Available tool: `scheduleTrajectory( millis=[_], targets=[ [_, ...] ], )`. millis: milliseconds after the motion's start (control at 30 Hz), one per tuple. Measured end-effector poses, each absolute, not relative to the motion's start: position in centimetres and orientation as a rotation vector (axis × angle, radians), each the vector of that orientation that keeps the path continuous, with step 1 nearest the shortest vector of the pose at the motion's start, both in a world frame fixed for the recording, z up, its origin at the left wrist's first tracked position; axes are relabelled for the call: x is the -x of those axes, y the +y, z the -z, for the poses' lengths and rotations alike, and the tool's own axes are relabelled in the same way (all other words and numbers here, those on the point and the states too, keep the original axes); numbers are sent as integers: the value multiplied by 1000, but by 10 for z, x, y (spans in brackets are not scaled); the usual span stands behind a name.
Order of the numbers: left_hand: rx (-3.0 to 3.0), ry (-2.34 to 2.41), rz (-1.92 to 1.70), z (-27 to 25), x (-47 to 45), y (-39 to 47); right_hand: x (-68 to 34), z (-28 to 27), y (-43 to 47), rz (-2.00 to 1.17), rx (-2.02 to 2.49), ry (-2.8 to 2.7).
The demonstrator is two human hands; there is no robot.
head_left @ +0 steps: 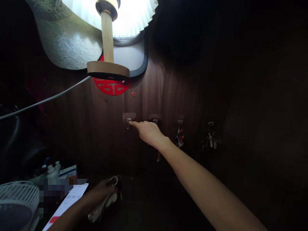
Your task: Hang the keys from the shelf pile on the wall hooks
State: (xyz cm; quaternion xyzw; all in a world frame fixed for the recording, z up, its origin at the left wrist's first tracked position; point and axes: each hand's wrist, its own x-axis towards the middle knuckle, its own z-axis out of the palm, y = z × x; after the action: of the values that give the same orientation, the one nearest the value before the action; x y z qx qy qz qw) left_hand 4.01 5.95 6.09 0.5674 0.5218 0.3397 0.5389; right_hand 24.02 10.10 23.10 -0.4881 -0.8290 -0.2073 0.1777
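Observation:
My right hand (149,132) reaches out to a small metal hook (129,120) on the dark wood panel. Its index finger is stretched out, and the tip is at the hook's side; nothing hangs on that hook. The other fingers are partly hidden behind the hand. Lower down, my left hand (102,191) is closed around a bunch of keys (111,199), with the metal ring showing at the top. Motion and dim light blur that hand and the keys.
More wall hooks (180,122) sit to the right, with small trinkets (179,138) and metal items (211,140) hanging. A lit wooden lamp (108,69) and caps (131,57) are above. A white cable (48,98) runs left. A white basket (19,192) stands lower left.

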Motion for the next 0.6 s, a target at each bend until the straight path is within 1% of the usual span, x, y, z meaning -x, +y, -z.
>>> scheduleTrajectory(
  millis=[133, 267, 367, 433, 533, 600],
  targets=[
    [-1510, 1474, -754, -7, -13, 55, -260, -228, 85, 391, 1165, -2094],
    [-1819, 1690, -817, 9, 0, 64, -294, -221, 75, 292, 1033, -1826],
    [-2024, 1699, -832, -11, -16, 73, -318, -213, 77, 255, 1075, -1751],
    [-2073, 1560, -900, -39, -43, 80, -329, -208, 80, 273, 1181, -1753],
    [-2063, 1257, -1174, -87, -101, 92, -335, -203, 82, 368, 1343, -1839],
    [-1982, 1172, -1397, -113, -142, 101, -335, -203, 81, 446, 1419, -1905]
  ],
)
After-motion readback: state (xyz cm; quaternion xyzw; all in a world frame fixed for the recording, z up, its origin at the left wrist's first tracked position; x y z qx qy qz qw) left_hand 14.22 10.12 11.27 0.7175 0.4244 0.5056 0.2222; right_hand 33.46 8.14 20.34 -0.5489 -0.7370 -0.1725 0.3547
